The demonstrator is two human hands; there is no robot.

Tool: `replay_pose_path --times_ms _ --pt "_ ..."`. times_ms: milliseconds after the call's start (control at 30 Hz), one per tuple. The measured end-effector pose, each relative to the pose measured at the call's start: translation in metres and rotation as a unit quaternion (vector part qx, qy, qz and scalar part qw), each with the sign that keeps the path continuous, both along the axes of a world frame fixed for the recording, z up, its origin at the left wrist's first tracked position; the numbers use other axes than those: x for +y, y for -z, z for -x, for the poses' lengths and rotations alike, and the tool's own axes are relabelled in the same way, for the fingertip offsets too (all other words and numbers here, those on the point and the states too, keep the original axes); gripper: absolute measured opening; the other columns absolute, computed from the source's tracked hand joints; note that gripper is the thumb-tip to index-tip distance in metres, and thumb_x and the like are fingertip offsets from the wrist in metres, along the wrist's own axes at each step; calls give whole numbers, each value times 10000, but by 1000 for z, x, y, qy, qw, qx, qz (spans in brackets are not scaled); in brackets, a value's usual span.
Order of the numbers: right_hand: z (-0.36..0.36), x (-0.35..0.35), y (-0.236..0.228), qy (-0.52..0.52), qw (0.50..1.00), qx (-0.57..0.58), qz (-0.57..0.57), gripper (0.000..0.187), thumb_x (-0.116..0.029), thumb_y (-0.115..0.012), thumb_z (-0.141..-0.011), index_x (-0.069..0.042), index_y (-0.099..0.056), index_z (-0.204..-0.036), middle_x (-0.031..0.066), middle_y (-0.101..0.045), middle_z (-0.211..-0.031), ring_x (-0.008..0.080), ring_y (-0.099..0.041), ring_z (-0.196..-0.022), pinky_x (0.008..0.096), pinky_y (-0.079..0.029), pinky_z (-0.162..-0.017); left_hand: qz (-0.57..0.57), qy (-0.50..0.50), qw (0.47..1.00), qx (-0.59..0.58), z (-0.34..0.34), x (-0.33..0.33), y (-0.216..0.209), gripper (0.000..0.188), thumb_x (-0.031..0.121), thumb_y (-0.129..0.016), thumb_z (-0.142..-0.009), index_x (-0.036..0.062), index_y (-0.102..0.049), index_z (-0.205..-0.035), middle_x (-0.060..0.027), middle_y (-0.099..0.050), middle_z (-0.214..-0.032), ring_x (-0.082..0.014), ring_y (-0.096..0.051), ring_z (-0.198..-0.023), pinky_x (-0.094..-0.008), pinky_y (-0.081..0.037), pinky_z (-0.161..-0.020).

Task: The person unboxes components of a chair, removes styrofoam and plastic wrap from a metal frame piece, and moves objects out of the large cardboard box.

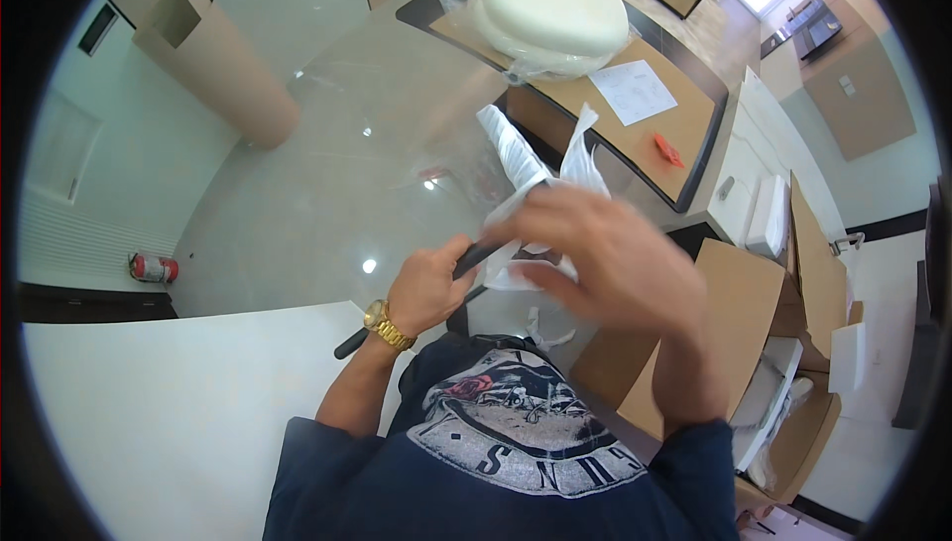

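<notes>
My left hand point(428, 288), with a gold watch point(382, 323) at the wrist, is closed round a slim black bar point(474, 257). The bar slants from lower left up to the right, and its upper part runs into crumpled white wrapping point(511, 147). Over that wrapping is my right hand point(620, 258), blurred by motion. Its thumb and fingers are bent, but whether they grip the wrapping or the bar cannot be made out. Loose flaps of wrapping stick up beyond the hand and hang below it.
Ahead, a dark-rimmed tabletop point(694, 169) bears a cream cushion point(555, 10) in clear plastic, a paper sheet point(635, 92) and a red item point(666, 149). Open cardboard boxes point(729, 288) stand right. A white surface point(188, 412) lies left, a cardboard roll point(223, 70) far left.
</notes>
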State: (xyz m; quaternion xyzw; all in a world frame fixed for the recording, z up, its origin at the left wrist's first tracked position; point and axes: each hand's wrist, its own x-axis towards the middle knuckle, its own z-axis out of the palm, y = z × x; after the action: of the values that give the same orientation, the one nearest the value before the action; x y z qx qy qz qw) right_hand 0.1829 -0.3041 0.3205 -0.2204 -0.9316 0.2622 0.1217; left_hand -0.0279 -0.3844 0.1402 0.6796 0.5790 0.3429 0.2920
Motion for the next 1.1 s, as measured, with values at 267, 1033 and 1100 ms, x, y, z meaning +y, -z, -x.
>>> replay_pose_path --times_ms 267,1033,1100 --pt "61 80 89 -126 827 -546 51 415 -309 -729 -882 0 -709 -1158 170 -739 -1044 335 -685 -951 418 -504 -911 30 75 989 124 -15 -8 3 191 231 -675 -908 84 -608 -1010 -170 -668 -741 -413 -654 -712 -513 -498 -631" --pt "-153 -46 220 381 817 136 411 382 -107 -807 -840 0 -700 -1191 29 -705 -1008 74 -610 -871 239 -458 -755 61 24 997 46 24 3 -11 186 221 -740 -873 77 -656 -957 -153 -659 -720 -389 -643 -680 -448 -478 -601" --pt "-162 -35 250 495 663 376 418 224 -205 -686 -947 -60 -673 -1118 9 -677 -943 100 -596 -813 267 -465 -683 72 33 996 46 26 3 -12 190 219 -746 -871 68 -661 -948 -149 -660 -717 -385 -642 -670 -443 -477 -597"
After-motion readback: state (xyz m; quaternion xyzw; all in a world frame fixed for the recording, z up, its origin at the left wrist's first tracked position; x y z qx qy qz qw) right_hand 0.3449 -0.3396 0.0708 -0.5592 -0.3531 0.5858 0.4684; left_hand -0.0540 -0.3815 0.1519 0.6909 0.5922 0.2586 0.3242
